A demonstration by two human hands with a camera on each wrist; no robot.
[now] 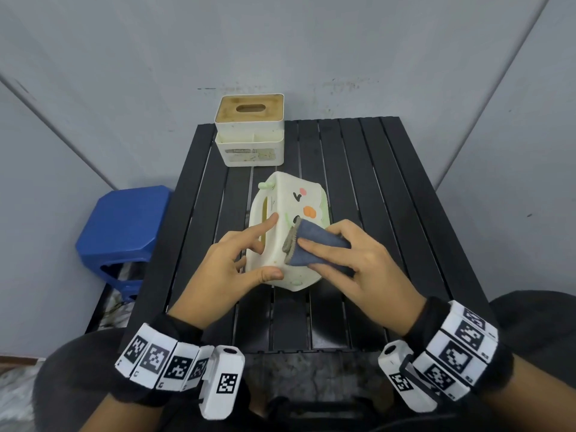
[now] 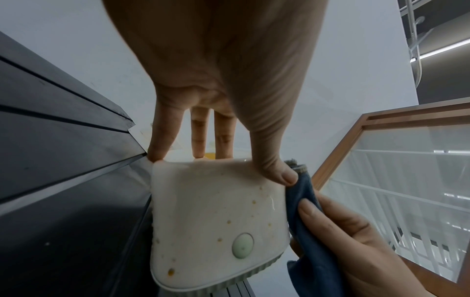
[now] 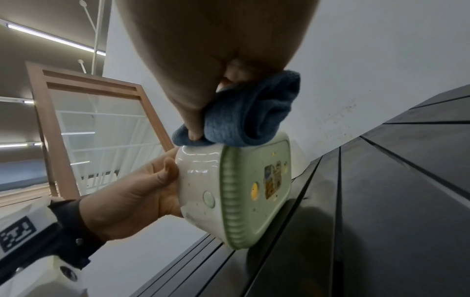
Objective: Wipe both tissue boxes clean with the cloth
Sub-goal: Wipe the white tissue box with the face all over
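while left hand (image 1: 227,269) steadies the box (image 1: 290,198) (tipped) — right hand (image 1: 361,263) presses cloth (image 1: 314,244).

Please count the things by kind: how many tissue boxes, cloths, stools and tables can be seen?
Tissue boxes: 2 (cartoon-face box, wooden-lid box)
Cloths: 1 (blue cloth)
Stools: 1 (blue stool)
Tables: 1 (black slatted table)
Total: 5
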